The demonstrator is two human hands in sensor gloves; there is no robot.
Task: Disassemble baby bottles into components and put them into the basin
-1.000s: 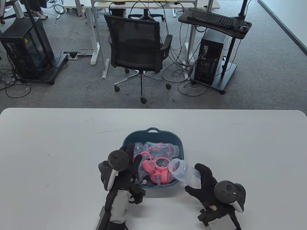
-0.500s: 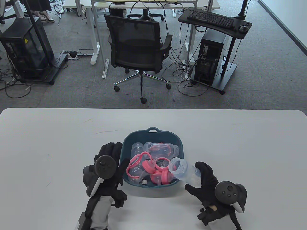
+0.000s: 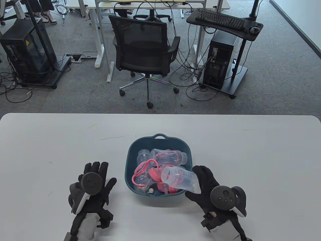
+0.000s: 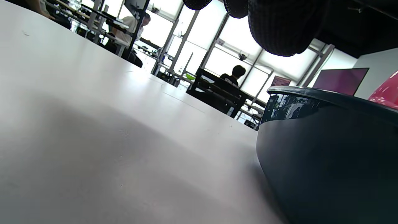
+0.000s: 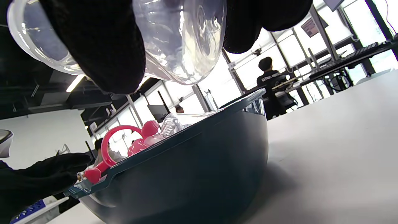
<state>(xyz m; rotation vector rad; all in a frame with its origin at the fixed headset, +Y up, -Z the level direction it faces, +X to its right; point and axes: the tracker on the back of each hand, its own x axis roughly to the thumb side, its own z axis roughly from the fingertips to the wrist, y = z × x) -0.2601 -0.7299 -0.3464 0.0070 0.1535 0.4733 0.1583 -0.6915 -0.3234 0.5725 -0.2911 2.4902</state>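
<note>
Lower centre of the table view, the right hand (image 3: pixel 208 187) grips a clear bottle body (image 3: pixel 179 179), tilted over the near right rim of the dark basin (image 3: pixel 130 153) holding pink rings and clear bottles. Lower left, the left hand (image 3: pixel 94 188) lies flat, fingers spread, on the counter (image 3: pixel 50 150).

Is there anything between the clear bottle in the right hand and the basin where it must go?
Nothing visible blocks it. The right hand holds the clear bottle tilted over the basin rim, above pink parts already inside.
</note>
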